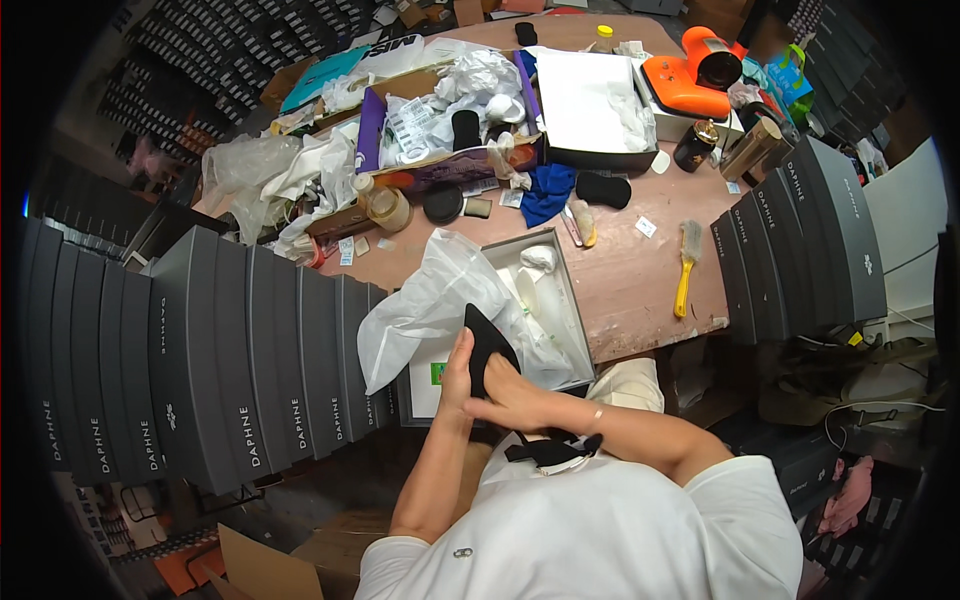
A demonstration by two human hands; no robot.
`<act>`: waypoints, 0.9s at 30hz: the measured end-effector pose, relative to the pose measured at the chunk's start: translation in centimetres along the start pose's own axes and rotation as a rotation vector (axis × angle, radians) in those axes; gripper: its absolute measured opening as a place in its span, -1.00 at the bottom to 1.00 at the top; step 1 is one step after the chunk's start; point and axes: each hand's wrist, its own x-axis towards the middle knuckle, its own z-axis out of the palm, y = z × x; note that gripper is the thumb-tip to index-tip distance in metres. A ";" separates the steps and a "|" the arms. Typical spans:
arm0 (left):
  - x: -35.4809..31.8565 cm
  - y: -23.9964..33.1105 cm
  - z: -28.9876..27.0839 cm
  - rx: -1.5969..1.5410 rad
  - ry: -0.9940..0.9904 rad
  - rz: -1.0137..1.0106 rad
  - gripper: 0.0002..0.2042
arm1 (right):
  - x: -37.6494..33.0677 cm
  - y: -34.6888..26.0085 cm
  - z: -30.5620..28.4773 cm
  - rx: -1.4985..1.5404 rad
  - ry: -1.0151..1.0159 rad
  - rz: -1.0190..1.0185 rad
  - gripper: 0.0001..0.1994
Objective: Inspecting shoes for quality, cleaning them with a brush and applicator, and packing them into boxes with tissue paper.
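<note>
I hold the black shoe (482, 330) over the open grey box (572, 290), its pointed toe aimed away from me; my left hand (455, 378) grips it from the left, one fingertip against that edge near the toe and the other fingers mostly hidden. My right hand (510, 392) comes across from the other side, its fingers dipping into the shoe's opening, where the tips are out of sight and I cannot tell whether they pinch or just press. White tissue paper (425, 285) spreads just beside the toe, and a black strappy item (555, 452) lies nearer my body, below my right wrist.
</note>
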 end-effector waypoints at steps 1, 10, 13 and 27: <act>-0.4 0.8 1.4 -0.023 -0.051 0.004 -0.58 | -1.5 0.3 0.3 0.030 0.091 -0.279 -0.22; -0.9 0.5 1.7 -0.106 -0.016 -0.060 -0.54 | 0.7 0.9 -0.6 0.015 -0.088 0.086 -0.33; -0.8 0.2 1.1 -0.071 -0.027 0.011 -0.52 | -2.9 0.9 -1.0 0.144 -0.057 -0.210 -0.29; -4.0 -3.1 5.6 -0.321 -0.028 -0.183 -0.29 | 7.1 18.1 -6.4 -0.223 0.562 0.243 -0.70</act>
